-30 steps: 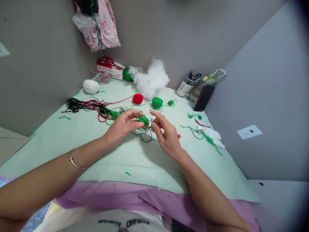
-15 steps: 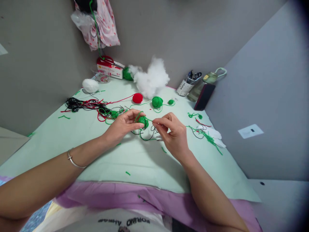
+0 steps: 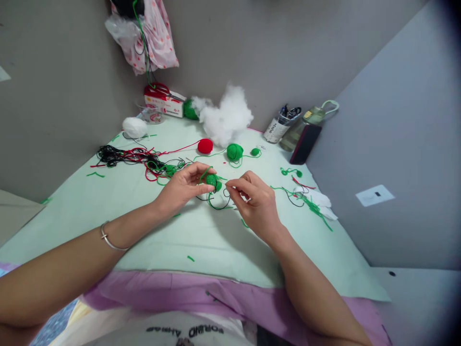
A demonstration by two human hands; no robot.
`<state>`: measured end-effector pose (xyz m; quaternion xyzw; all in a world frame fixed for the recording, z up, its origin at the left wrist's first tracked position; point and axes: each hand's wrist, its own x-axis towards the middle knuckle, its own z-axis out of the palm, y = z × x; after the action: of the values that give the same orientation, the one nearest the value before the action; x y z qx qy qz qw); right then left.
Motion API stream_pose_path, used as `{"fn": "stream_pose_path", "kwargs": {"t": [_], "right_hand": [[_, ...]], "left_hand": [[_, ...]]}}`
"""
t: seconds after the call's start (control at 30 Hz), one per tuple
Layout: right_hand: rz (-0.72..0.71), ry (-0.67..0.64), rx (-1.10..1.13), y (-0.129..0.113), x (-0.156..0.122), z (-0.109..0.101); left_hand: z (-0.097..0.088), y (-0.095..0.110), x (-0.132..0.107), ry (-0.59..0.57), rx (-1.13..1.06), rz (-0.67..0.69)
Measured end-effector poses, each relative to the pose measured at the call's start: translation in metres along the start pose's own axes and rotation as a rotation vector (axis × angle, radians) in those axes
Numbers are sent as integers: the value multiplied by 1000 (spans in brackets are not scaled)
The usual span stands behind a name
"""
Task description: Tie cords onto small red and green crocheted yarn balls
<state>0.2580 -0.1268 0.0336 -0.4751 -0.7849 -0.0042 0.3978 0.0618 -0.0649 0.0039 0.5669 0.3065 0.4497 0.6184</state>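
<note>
A small green crocheted piece (image 3: 212, 180) with black yarn on it sits between the thumb and fingers of my left hand (image 3: 185, 185), above the middle of the table. Close by on its right, my right hand (image 3: 254, 197) is closed in a pinch. Whatever its fingertips grip is too thin to name. A short green yarn end sticks out of the piece toward those fingertips. Black yarn (image 3: 218, 208) loops below, between the two hands. The tip of something grey and pointed shows under my right hand, mostly hidden.
Behind my hands lie a red yarn ball (image 3: 205, 146), a green yarn ball (image 3: 235, 152) and white stuffing (image 3: 228, 117). Tangled black yarn (image 3: 111, 156) is at left. Red-handled scissors (image 3: 158, 89) rest on a box. A pen cup (image 3: 275, 130), bottle (image 3: 288, 140) and phone (image 3: 305, 144) stand back right.
My right hand has shifted slightly left and down, and its fingertips are turned a little. The green yarn end by the piece now shows apart from the fingertips. My left hand has hardly moved.
</note>
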Motion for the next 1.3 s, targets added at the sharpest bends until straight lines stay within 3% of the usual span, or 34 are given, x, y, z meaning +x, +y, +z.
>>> {"fn": "stream_pose_path", "kwargs": {"t": [0.1,0.2,0.33,0.47,0.97,1.17,1.3], "right_hand": [[-15,-19,-32,-3,0,1],[30,-37,9,-5,-1,3],[197,-75,217,-4,-1,4],[347,-101,435,-3,1,3],[560,-125,794,5,3,13],[586,-83,804,-1,3,20],[584,-86,679,1,4,21]], "left_hand": [[1,-2,0,9,49,60],[2,-2,-1,6,35,26],[2,0,0,-17,-57,-83],[1,0,0,-31,-102,-99],[1,2,-1,-25,-169,-124],[4,-1,-1,-10,-173,-118],[5,-2,-3,14,-145,-111]]}}
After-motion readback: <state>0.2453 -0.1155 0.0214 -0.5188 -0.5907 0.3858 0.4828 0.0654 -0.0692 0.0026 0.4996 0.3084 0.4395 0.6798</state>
